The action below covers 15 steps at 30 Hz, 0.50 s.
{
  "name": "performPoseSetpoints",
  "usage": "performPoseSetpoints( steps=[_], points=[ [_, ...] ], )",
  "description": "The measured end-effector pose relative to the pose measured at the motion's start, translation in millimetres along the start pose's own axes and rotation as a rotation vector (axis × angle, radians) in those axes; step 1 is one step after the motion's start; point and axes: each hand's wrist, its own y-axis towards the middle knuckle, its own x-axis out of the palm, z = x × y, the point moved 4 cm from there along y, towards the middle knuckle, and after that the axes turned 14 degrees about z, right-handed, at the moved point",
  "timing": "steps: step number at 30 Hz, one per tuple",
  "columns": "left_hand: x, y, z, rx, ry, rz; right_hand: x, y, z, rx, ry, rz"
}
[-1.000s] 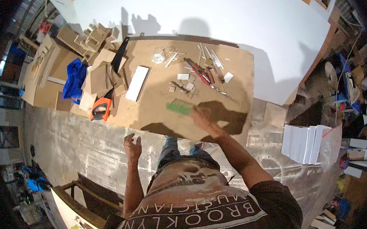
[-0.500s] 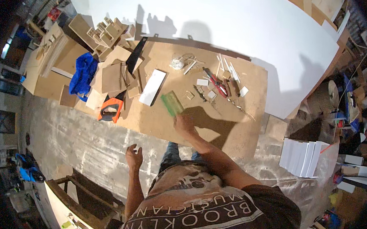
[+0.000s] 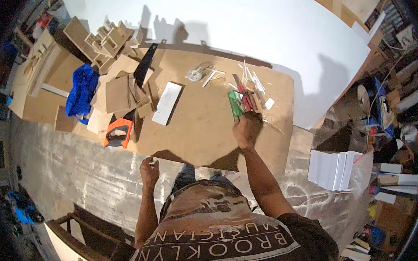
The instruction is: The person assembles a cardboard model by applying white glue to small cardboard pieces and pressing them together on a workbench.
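My right hand (image 3: 247, 130) is closed on a flat, translucent green scraper (image 3: 234, 104), low over the right part of the wooden work table (image 3: 204, 130). Its blade lies against a heap of thin white strips (image 3: 256, 81) and small scraps. Red-handled pliers (image 3: 246, 95) rest in that heap, partly hidden by the scraper and hand. Off the table's front edge hangs my left hand (image 3: 150, 171), fingers loosely curled and apart, with nothing visible in it.
Left on the table are a white block (image 3: 168, 103), an orange-handled saw (image 3: 119, 131), stacked wood pieces (image 3: 120, 94) and a blue cloth or bag (image 3: 81, 91). A clear crumpled bundle (image 3: 194, 73) sits mid-table. Behind is a large white board (image 3: 225, 21); white panels (image 3: 333, 170) stand on the right.
My right hand has moved right with the green scraper, and small scraps from mid-table are now bunched by the pliers. My left hand has barely shifted.
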Motion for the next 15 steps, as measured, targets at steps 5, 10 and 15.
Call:
performPoseSetpoints(
  steps=[5,10,15],
  points=[
    [13,42,18,0.121,0.229,0.039,-55,-49,-5,-0.222,0.133,-0.016],
    [41,81,63,0.2,0.042,0.017,-44,-73,2,-0.315,0.074,-0.339],
    [54,79,74,0.215,0.019,-0.006,-51,-31,-24,-0.166,0.065,-0.147]
  ],
)
